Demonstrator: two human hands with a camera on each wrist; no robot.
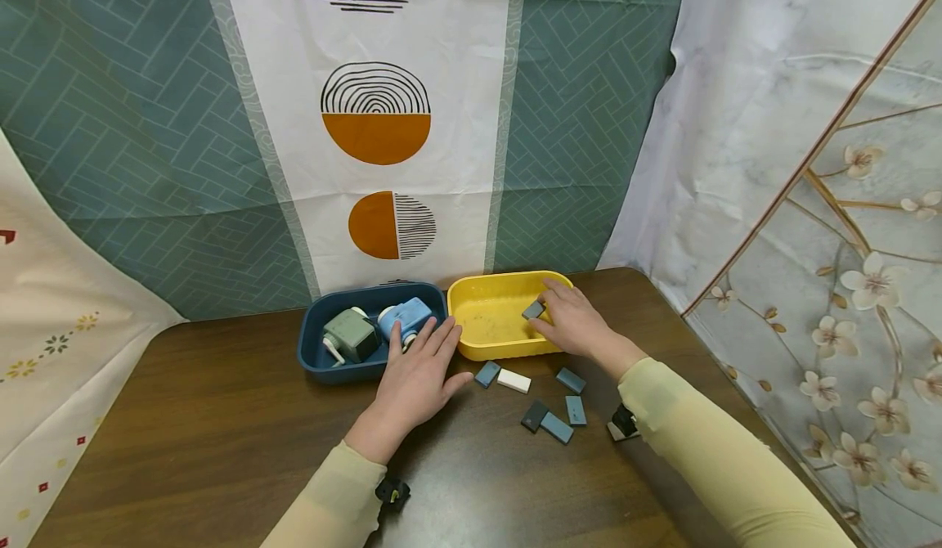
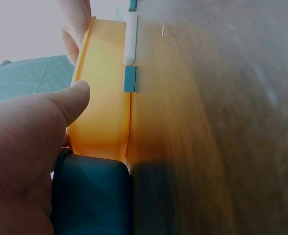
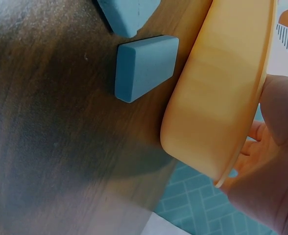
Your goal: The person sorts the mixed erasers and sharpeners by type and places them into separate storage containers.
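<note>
My right hand (image 1: 574, 319) reaches over the right end of a yellow tray (image 1: 471, 349) and pinches a small blue-grey rectangular block (image 1: 533, 310) between thumb and fingertips, inside the rim. In the right wrist view the tray's wall hides the block. My left hand (image 1: 418, 376) lies with fingers spread over the dark blue tray (image 1: 334, 375), its fingertips near where the two trays meet. Under those fingers is a light blue toy (image 1: 409, 316) with white parts, partly covered. Beside it in the same tray sits a green toy (image 1: 353, 335).
On the brown table (image 1: 243, 442), in front of the yellow tray, lie a white block (image 1: 513, 380), several blue-grey blocks (image 1: 557, 428) and a darker block (image 1: 534, 415). A patterned cloth (image 1: 383, 229) hangs behind the trays, and a floral cloth (image 1: 832, 368) borders the right side.
</note>
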